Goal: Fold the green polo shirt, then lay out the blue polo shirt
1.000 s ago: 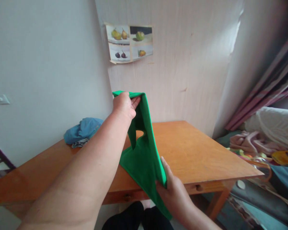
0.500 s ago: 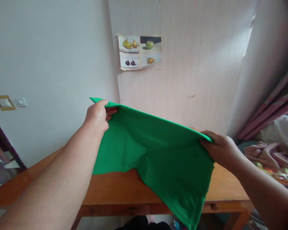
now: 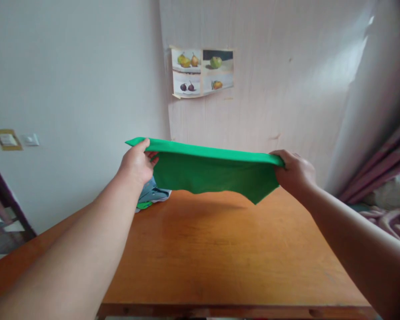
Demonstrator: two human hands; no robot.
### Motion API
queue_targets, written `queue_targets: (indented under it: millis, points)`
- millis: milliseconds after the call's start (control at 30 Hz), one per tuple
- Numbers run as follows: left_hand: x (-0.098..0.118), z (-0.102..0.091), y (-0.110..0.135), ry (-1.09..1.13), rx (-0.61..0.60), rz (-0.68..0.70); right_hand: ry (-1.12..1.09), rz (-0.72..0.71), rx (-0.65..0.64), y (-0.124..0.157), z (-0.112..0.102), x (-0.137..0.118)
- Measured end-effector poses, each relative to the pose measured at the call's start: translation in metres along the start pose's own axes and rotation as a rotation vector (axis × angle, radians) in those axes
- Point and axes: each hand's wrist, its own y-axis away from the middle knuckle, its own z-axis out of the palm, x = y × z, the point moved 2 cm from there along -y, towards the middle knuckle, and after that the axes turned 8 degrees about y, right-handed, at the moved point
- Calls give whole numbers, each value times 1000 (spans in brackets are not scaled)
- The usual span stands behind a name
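A green cloth (image 3: 216, 171) is stretched between my two hands above the wooden table (image 3: 220, 262). Near its left end, my left hand (image 3: 138, 162) pinches the upper edge between thumb and fingers, and a pointed corner sticks out past the thumb. At the other end my right hand (image 3: 293, 169) is closed on the same edge. The top border runs almost level, while the lower part swings away toward the wall, its hem wavy. Behind my left hand, partly covered by it and the cloth, lies a pile of folded blue-grey fabric (image 3: 155, 192) with some green in it.
A sheet of fruit pictures (image 3: 202, 72) is taped to the wall behind the table. Wall switches (image 3: 18, 139) are at the left. On the right hang striped curtains (image 3: 380, 164), with pinkish bedding (image 3: 386, 222) below them.
My right hand has risen, levelling the cloth's upper edge. The hanging part has swung up and away from me, uncovering the tabletop and the fabric pile.
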Motion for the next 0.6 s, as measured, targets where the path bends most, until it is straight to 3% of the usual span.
queue_targets:
  millis: [133,233,333,433,600]
  points:
    - [-20,-58,63,-40,40,-122,-4,-275,20,66,15,21]
    - [-49,-113,126,-148,110,-360,-67,-431,-139,135,37,40]
    - [-68,-157,177,-242,194,-582,-92,-480,-313,191,49,52]
    - [-66,-177,198,-292,163,-609,-68,-453,-372,218,50,57]
    - [-48,-182,198,-644,130,-473,-23,-415,-372,222,43,64]
